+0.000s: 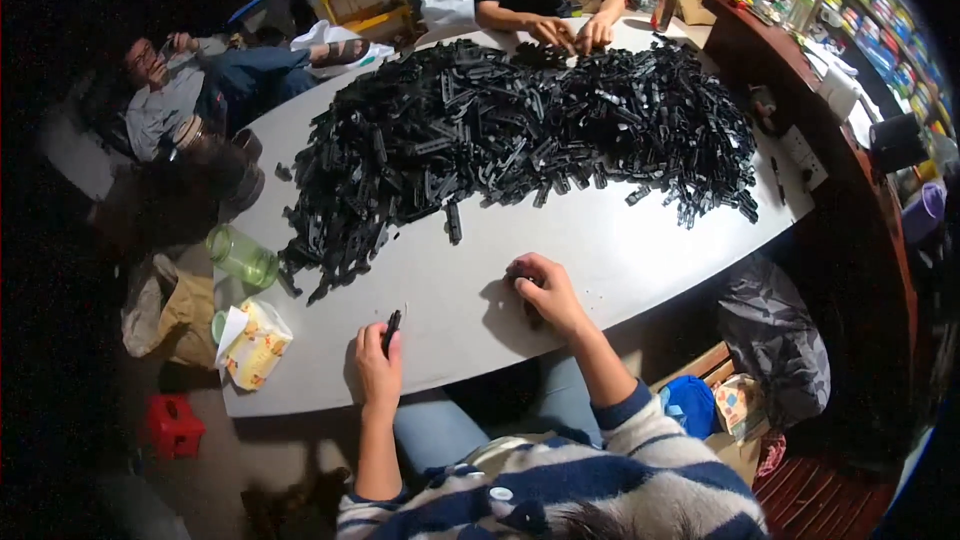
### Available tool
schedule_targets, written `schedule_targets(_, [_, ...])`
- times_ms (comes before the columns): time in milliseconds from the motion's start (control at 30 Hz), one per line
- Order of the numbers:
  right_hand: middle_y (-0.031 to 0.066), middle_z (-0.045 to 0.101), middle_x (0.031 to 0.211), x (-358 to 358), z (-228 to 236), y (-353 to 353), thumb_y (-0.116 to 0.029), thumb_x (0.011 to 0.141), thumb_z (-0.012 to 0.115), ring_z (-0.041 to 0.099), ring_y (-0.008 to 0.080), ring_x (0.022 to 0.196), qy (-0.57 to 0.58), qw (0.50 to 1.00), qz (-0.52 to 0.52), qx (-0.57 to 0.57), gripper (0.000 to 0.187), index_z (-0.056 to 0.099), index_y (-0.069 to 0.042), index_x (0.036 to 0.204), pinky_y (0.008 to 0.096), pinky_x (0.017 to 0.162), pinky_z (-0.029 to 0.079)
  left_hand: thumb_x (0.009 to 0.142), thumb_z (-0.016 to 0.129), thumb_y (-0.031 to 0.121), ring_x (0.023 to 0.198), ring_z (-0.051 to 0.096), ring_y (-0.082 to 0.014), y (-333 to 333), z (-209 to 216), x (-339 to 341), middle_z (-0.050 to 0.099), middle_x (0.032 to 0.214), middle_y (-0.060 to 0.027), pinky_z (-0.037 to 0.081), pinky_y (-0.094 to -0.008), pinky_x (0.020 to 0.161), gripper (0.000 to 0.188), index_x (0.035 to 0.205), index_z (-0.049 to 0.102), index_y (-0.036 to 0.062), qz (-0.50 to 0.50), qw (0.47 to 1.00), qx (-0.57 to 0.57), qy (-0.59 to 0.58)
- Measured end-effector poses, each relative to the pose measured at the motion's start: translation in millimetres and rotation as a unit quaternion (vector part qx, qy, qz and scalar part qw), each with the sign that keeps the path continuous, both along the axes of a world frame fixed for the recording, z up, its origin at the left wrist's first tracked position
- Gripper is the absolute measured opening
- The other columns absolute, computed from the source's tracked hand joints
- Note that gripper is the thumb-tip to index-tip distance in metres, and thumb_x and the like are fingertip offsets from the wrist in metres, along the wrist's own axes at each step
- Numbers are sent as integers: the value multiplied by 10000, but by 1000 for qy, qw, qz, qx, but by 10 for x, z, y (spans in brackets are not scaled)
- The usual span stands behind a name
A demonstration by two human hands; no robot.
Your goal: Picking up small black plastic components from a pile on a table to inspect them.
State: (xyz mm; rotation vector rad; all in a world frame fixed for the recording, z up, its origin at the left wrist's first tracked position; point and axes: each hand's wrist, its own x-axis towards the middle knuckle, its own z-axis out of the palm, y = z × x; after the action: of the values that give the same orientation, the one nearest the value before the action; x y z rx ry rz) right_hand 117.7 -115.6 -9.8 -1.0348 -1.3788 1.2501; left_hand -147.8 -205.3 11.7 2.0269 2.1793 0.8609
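Observation:
A large heap of black plastic parts (pixel 430 130) spreads over the far half of the white table (pixel 450 285). Near the front edge, my left hand (pixel 376 368) is closed around one slim black plastic part (pixel 393 326), which points up and away from me. To its right, my right hand (pixel 552 296) hovers over or rests on the tabletop with its fingers curled in. Something dark shows at those fingertips, but the hand and its shadow hide most of it. One loose black part (pixel 454 224) lies just in front of the heap, between my hands and the pile.
A green-tinted jar (pixel 243 256) lies or leans at the table's left edge, beside a tissue pack (pixel 258 345). Across the table, another person's hands (pixel 572 36) work at the heap. Someone sits back at the far left (pixel 185 80). A brown counter (pixel 840 130) borders the right.

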Motion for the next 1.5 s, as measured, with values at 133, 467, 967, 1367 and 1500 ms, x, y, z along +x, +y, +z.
schedule_targets(133, [66,578,885,-4,257,-238,12,800,527,546,112,552,177,968,64,-167,197,582,-5,988,233,473,453,931,461,146,642,474,-83,-17,-64,250,520,761,-30,392,-232,550,143,1017,441,33,-69,891,-90,-440])
schedule_targets(467, [63,569,843,-127,536,-787,-19,806,610,544,112,551,280,939,100,-170,164,556,11,958,224,495,445,925,480,144,713,562,-154,-97,571,1092,584,818,-89,446,-279,632,259,1139,421,9,-197,873,-68,-442])
schedule_targets(967, [71,582,722,32,417,-980,-72,857,570,550,112,556,127,991,43,-31,120,508,18,907,226,487,451,857,540,110,870,566,-402,-206,671,1179,566,973,-238,460,-425,723,340,1154,432,-14,-241,941,-126,-201])
schedule_targets(1367, [75,582,748,42,483,-976,-64,829,621,554,108,559,124,991,24,-34,126,526,18,828,215,500,444,837,566,107,895,554,-407,-221,658,1145,556,1002,-233,460,-428,738,357,1148,439,-15,-238,940,-127,-206])
schedule_targets(1500, [75,580,752,-22,520,-1015,-57,830,616,555,110,560,126,991,27,-43,119,522,17,830,215,500,444,830,572,96,906,557,-397,-265,664,1094,556,1016,-229,464,-420,747,360,1145,441,-20,-240,937,-123,-221])
